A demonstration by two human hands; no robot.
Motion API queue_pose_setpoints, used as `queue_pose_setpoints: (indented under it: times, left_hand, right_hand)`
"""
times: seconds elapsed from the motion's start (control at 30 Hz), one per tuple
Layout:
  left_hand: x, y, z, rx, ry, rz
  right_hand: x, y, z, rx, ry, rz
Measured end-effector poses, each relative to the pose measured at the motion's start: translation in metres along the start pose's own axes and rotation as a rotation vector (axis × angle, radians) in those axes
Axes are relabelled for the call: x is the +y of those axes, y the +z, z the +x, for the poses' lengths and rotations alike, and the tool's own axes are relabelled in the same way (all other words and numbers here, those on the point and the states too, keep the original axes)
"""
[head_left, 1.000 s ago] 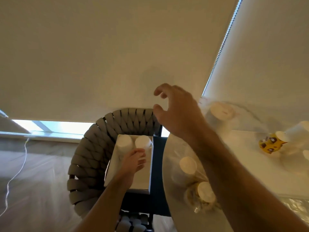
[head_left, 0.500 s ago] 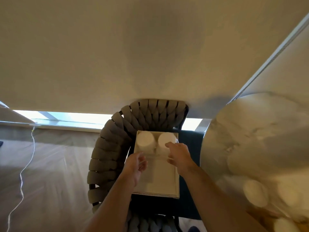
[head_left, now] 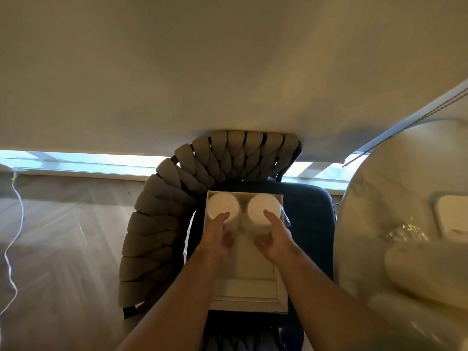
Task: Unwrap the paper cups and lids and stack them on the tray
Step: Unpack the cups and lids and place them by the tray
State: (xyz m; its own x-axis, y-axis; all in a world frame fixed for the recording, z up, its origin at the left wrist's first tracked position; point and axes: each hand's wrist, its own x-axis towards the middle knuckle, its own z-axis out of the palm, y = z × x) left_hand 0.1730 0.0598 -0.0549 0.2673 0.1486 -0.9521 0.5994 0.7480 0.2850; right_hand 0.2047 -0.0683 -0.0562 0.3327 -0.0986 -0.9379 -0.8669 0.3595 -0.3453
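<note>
A cream tray (head_left: 249, 290) lies on a chair seat below me. Two white round-topped stacks stand side by side at its far end, and I cannot tell whether they are cups or lids. My left hand (head_left: 218, 238) holds the left stack (head_left: 222, 206) from the near side, fingers along its outer side and thumb on its inner side. My right hand (head_left: 275, 239) holds the right stack (head_left: 263, 206) the same way. A bit of clear wrap (head_left: 286, 220) shows by the right stack.
The tray sits on a blue seat cushion (head_left: 312, 224) of a chair with a thick woven grey back (head_left: 162, 224). A round marble table (head_left: 395, 188) at the right carries crumpled clear plastic (head_left: 405, 231) and blurred pale objects. A white cable (head_left: 11, 249) lies on the wooden floor at the left.
My view swung left from the table to the chair. My right hand came down from the air to the right stack, and my left hand moved onto the left stack.
</note>
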Motion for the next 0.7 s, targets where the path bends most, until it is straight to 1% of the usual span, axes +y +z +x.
queue_pose_setpoints:
  times: [0.1,0.23,0.43,0.53,0.7]
  left_hand:
    - [0.001,0.003,0.008,0.039,-0.004,-0.007]
    - [0.004,0.005,0.017,0.081,-0.019,-0.021]
    - [0.007,0.006,0.022,0.116,-0.018,-0.042]
    - [0.004,0.007,0.018,0.088,-0.003,-0.099]
    - [0.000,0.007,0.008,-0.020,-0.016,-0.139]
  right_hand:
    - [-0.003,0.005,0.011,0.051,-0.020,0.046]
    - [-0.003,0.011,0.016,0.106,0.001,0.076]
    - [-0.002,0.010,0.017,0.121,0.008,0.107]
    - [0.001,0.008,0.015,0.094,-0.014,0.150]
    - [0.005,0.002,0.008,0.055,-0.030,0.174]
